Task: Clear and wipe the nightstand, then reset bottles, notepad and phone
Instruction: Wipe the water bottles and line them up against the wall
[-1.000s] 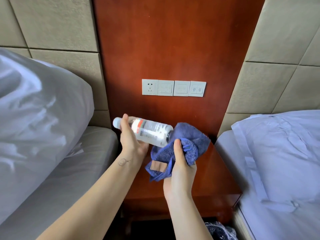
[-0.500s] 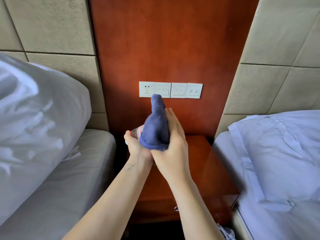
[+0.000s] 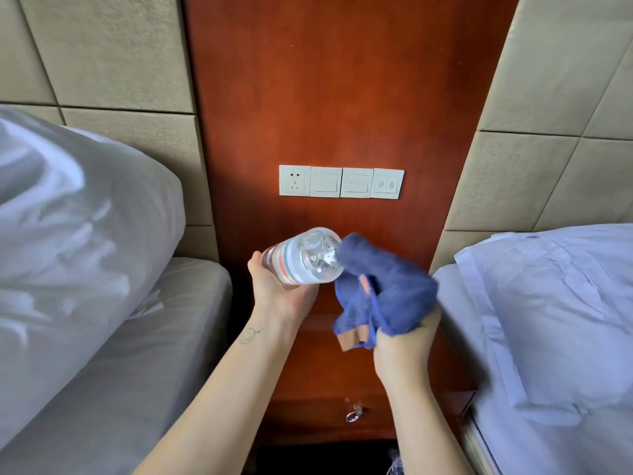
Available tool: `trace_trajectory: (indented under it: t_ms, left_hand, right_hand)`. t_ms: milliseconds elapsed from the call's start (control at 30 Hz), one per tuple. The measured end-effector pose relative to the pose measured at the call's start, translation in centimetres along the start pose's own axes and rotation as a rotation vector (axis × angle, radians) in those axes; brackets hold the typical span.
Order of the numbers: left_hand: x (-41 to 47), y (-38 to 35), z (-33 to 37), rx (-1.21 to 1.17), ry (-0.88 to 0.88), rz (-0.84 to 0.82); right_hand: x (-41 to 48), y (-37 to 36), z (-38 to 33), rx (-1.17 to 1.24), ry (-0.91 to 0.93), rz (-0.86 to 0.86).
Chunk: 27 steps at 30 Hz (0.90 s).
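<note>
Nightstand [image 3: 325,370] stands between mattress [image 3: 164,337] and white-sheeted bed [image 3: 555,337].

- The left hand [image 3: 281,296] is up, palm turned upward, fingers curled round a bottle [image 3: 303,258]; its bare forearm slants in from the lower left, with a small mark on the wrist.
- The right hand [image 3: 404,347], just beside it and a little lower, clutches a bunched cloth [image 3: 390,286].

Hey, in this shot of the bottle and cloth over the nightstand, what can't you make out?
Head view:
- Cap and neck of the bottle: hidden behind the left hand gripping it.
- Label wording: blurred, foreshortened.
- Fingers of the right hand: buried in the cloth it holds.
- Top of the nightstand: mostly covered by hands, arms, cloth.
- A dark thing below it: cut off by the bottom edge.
</note>
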State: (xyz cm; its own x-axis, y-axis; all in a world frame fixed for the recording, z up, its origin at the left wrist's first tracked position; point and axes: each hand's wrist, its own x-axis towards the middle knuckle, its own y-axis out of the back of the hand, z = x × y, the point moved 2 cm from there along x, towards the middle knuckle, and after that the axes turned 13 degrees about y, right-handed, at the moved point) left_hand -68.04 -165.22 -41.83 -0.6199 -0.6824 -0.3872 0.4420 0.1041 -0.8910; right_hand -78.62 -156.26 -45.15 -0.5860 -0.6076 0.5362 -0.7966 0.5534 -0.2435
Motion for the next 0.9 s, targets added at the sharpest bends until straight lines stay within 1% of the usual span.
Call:
trace_trajectory:
  t_ms: [33, 67, 100, 133, 200, 267, 300, 333, 367, 433, 467, 533, 600, 633, 700, 733, 767, 800, 867, 900]
  left_hand:
    - [-0.5, -0.3, 0.2, 0.024, 0.012, -0.026]
    - [0.1, -0.1, 0.5, 0.011, -0.009, -0.066]
    - [0.1, 0.0, 0.9, 0.012, -0.051, -0.07]
    - [0.6, 0.1, 1.2, 0.067, -0.121, -0.105]
    - [0.8, 0.0, 0.9, 0.271, -0.224, -0.096]
    - [0.7, -0.2, 0.5, 0.441, -0.29, -0.073]
    - [0.5, -0.3, 0.4, 0.488, -0.3, -0.085]
    - [0.5, -0.2, 0.5, 0.503, -0.311, -0.107]
    - [0.4, 0.0, 0.6, 0.523, -0.335, -0.074]
    - [0.0, 0.0, 0.5, 0.649, -0.403, 0.044]
    - [-0.2, 0.0, 0.3, 0.699, -0.424, 0.061]
    - [-0.7, -0.1, -0.5, 0.804, -0.44, 0.041]
    - [-1.2, -0.2, -0.9, 0.91, -0.487, 0.035]
    - [-0.9, -0.2, -0.8, 1.017, -0.506, 0.047]
    - [-0.1, -0.1, -0.7, 1.273, -0.602, 0.147]
    - [0.1, -0.1, -0.8, 1.367, -0.647, 0.223]
    - [0.0, -0.1, -1.0, 1.407, -0.7, 0.261]
    - [-0.4, 0.1, -1.3, 1.405, -0.775, 0.255]
    - [-1.9, 0.9, -2.5, 1.386, -0.979, 0.163]
    - [-2.2, 1.7, -3.1, 1.45, -1.043, 0.124]
  right_hand:
    - [0.0, 0.1, -0.6, 0.096, -0.005, 0.104]
    - [-0.1, 0.3, -1.4, 0.119, 0.044, 0.173]
    - [-0.1, -0.1, -2.3, 0.136, 0.032, 0.228]
    - [0.1, -0.4, -2.9, 0.134, -0.009, 0.215]
    - [0.4, -1.3, -3.2, 0.181, -0.217, 0.075]
    - [0.2, -2.0, -3.9, 0.145, -0.375, -0.11]
    - [0.0, -2.2, -3.9, 0.082, -0.395, -0.208]
    - [-0.1, -2.3, -4.0, 0.037, -0.373, -0.265]
    - [-0.2, -2.4, -3.9, 0.023, -0.326, -0.275]
    - [-0.1, -2.5, -3.8, 0.021, -0.259, -0.3]
    - [0.1, -2.5, -3.7, 0.011, -0.253, -0.311]
    - [0.5, -2.8, -3.7, 0.046, -0.27, -0.328]
    - [0.9, -2.8, -3.5, 0.104, -0.316, -0.274]
    - [1.1, -2.6, -3.3, 0.147, -0.343, -0.233]
    - [1.6, -2.1, -3.0, 0.132, -0.358, -0.159]
    - [1.7, -2.0, -2.9, 0.109, -0.357, -0.118]
    - [1.8, -1.9, -2.7, 0.109, -0.358, -0.067]
    - [1.9, -1.9, -2.8, 0.12, -0.356, -0.009]
    - [2.5, -2.0, -2.8, 0.126, -0.311, 0.111]
    - [2.8, -2.1, -2.7, 0.122, -0.274, 0.154]
